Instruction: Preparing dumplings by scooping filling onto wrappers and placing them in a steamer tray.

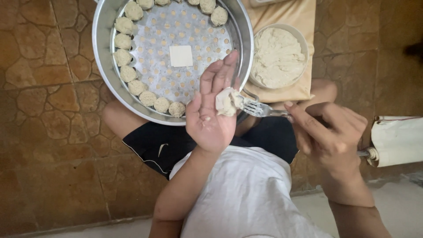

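Your left hand (pixel 210 112) was open, palm up and fingers spread flat, with a pale wrapper and lump of filling (pixel 228 101) lying across the base of the fingers. Your right hand (pixel 328 132) was closed around the handle of a metal fork (pixel 261 109), whose tines touched the lump on your palm. The handle itself was buried in your grip, so you could not see its length.

Behind the open hand sat the round perforated steamer tray (pixel 102 48), its top edge cut off by the frame. Finished dumplings (pixel 137 87) lined the rim on the left and bottom, and a small white square (pixel 181 56) lay at the centre. Your fingers covered part of the lower right rim, so whether any dumplings sat there could not be told.

Just right of the tray stood a bowl of pale filling (pixel 277 57) on a tan cloth (pixel 299 17). At the far right edge a white roll (pixel 396 141) was partly cut off, and what it was stayed unclear. Your lap, in dark shorts (pixel 158 145) and a white shirt (pixel 246 194), filled the bottom.
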